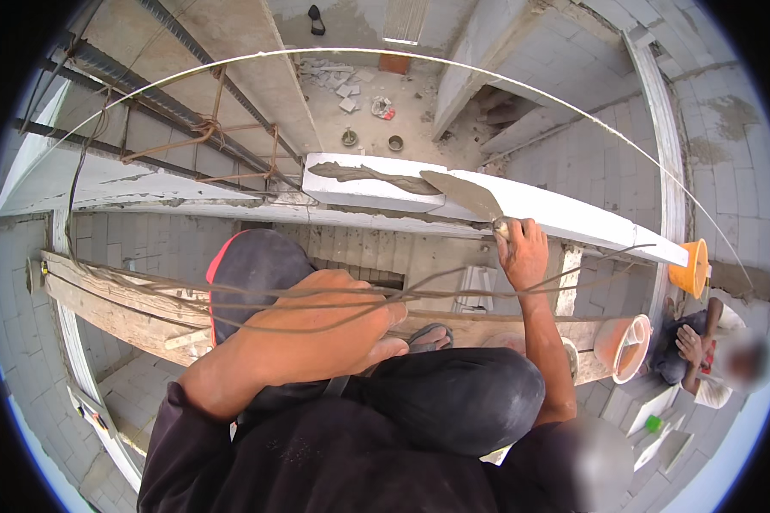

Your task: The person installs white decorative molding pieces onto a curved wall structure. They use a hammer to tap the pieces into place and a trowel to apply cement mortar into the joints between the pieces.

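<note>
Atop white blockwork (522, 205), right hand (523, 253) hides trowel (464, 193) handle.

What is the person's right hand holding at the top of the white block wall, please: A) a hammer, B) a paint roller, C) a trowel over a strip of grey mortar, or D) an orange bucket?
C: the right hand grips the handle of a trowel whose blade lies on the white block beside the grey mortar.

Mortar-smeared trowel (464, 195) flat atop white block (359, 192)
</note>
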`<state>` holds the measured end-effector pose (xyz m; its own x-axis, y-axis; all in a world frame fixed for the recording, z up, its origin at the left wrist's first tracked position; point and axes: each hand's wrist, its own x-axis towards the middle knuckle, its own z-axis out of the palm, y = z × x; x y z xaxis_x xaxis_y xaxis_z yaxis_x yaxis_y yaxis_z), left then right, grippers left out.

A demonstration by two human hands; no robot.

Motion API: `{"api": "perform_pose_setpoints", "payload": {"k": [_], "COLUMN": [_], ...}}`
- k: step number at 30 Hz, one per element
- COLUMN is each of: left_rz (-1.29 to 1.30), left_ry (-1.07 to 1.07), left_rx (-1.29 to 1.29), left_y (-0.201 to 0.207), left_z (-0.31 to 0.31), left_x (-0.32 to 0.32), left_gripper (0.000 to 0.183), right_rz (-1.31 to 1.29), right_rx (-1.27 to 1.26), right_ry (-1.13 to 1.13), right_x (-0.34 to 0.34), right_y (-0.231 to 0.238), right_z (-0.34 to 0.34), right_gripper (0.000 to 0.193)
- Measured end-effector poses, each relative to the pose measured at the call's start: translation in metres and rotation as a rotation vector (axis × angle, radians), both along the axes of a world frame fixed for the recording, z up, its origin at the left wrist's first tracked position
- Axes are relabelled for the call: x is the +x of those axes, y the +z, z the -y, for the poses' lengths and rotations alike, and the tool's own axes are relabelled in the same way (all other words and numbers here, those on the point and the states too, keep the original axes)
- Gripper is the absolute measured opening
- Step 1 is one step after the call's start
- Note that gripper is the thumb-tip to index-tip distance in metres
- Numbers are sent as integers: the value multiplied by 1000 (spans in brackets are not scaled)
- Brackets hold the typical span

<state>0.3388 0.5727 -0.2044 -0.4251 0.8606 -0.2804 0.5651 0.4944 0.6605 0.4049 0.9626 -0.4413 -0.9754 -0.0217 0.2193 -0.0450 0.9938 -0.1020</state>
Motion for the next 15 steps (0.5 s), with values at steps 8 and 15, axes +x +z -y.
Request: {"api": "perform_pose_setpoints", "payload": {"k": [8,15], "left_rz": [107,137], "left_ry": [-91,-141], "left_rx": [-148,-4], "left_y": [7,1], "left_z": [-11,-11], "left_x": [-14,-19], "left_gripper": [37,37], "right_rz": [159,514], "right_rx": [-16,-38], "right_ry": [-303,-440], "right_x": [14,79], "right_y": [-61,-20], "right_z": [18,34], "right_gripper": [37,31]}}
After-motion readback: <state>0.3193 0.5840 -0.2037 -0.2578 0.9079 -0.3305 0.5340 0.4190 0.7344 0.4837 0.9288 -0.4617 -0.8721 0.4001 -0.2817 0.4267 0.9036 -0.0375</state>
